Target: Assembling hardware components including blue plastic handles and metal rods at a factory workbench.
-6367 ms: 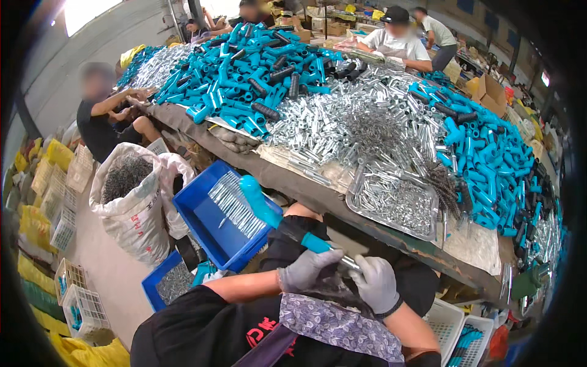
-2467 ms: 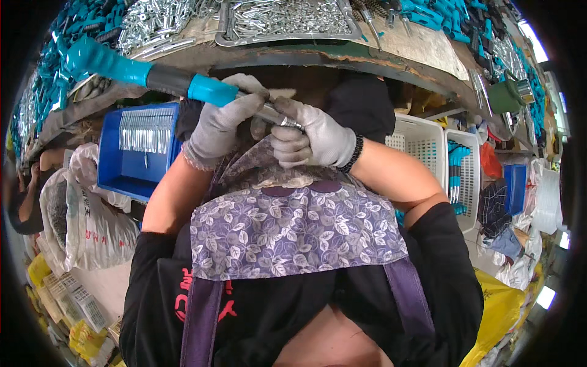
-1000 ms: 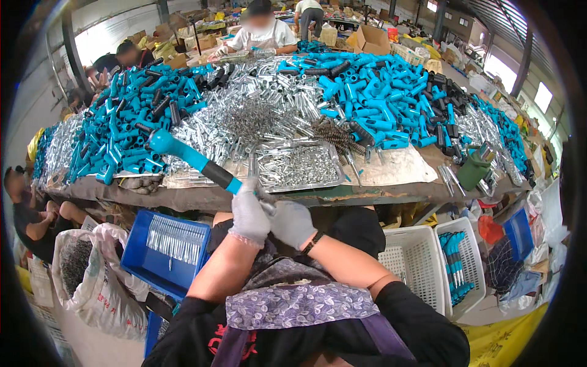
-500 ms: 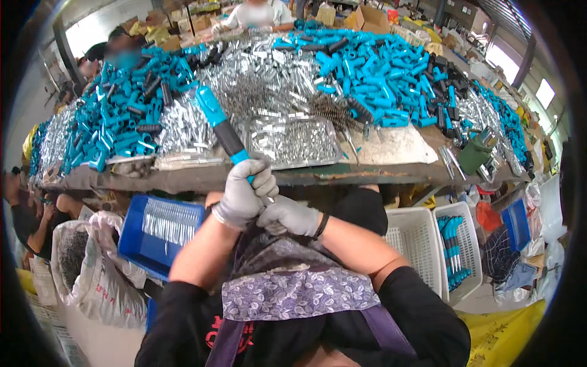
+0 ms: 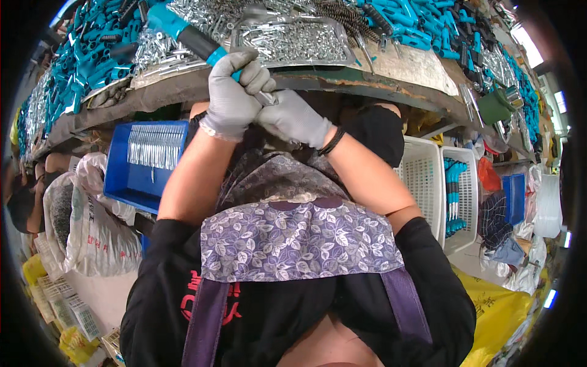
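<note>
Both my hands wear grey gloves and work on one long tool with a teal-and-black handle (image 5: 199, 44), held slanting up to the left over the bench edge. My left hand (image 5: 233, 92) is wrapped round the near teal end of the handle. A short piece of metal shaft (image 5: 265, 98) shows between the hands. My right hand (image 5: 295, 119) is closed round the shaft's lower end, whose tip is hidden in the fist. Beyond the hands, a clear tray (image 5: 306, 62) of small metal parts stands on the bench, with loose metal pieces (image 5: 162, 52) beside it.
Teal handles (image 5: 101, 46) lie heaped at the left, more teal handles (image 5: 416, 30) at the right. Coil springs (image 5: 348, 18) and a green cup (image 5: 496, 107) sit on the bench. Below are a blue bin (image 5: 115, 165), a white basket (image 5: 433, 183) and a sack (image 5: 98, 241).
The view has tipped downward, so bench and hands sit higher in the picture. Both hands keep their hold on the tool. Slightly more of the metal shaft shows between them.
</note>
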The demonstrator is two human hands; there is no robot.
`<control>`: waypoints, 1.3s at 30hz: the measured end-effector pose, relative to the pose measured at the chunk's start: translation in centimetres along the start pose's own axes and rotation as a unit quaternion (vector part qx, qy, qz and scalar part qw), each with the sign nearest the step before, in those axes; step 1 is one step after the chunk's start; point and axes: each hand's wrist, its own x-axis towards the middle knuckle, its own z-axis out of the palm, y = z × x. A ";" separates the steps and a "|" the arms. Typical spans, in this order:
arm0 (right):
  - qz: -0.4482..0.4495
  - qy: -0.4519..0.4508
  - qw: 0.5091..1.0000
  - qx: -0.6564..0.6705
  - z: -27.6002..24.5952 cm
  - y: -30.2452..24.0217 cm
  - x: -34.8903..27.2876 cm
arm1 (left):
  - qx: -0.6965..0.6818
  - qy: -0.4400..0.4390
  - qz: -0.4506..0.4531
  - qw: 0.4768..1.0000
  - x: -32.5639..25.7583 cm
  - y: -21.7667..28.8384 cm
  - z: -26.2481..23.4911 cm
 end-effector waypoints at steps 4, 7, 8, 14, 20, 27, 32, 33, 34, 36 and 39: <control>-0.010 -0.266 0.914 0.305 -1.0 0.5 -1.8 | 0.004 -0.270 -0.111 0.956 -0.6 -0.3 1.4; 0.016 -0.358 0.862 0.359 -5.0 0.1 -2.2 | 0.317 -0.170 -0.073 0.930 -1.9 -0.9 2.9; 0.040 -0.338 0.901 0.268 -8.0 0.0 -2.2 | 0.488 -0.081 -0.019 0.869 -2.6 -1.2 3.1; 0.423 -0.108 0.722 0.537 -14.2 5.7 -9.5 | 0.902 -0.042 0.061 0.424 -2.1 -6.3 -5.3; 0.460 -0.089 0.852 0.235 -9.6 6.7 -7.5 | 0.875 -0.129 -0.047 0.465 -0.6 -7.9 -13.4; 0.447 -0.140 0.882 0.048 -5.5 13.5 -5.3 | 0.511 0.154 -0.204 0.821 0.8 -4.2 -14.4; 0.441 -0.142 0.885 0.051 -4.8 14.9 -5.5 | 0.549 0.117 -0.160 0.812 0.1 -3.4 -13.7; 0.452 -0.155 0.878 0.037 -4.8 14.9 -5.4 | 0.561 0.122 -0.154 0.804 0.1 -3.3 -13.3; 0.462 -0.167 0.871 0.024 -4.8 14.8 -5.2 | 0.561 0.123 -0.153 0.804 0.0 -3.3 -13.5; 0.403 -0.172 0.899 -0.006 -4.3 15.6 -5.6 | 0.526 0.134 -0.109 0.833 -0.4 -3.8 -14.0; 0.360 -0.175 0.916 -0.001 -4.6 15.5 -7.8 | 0.519 0.095 -0.119 0.841 -2.4 -4.8 -12.4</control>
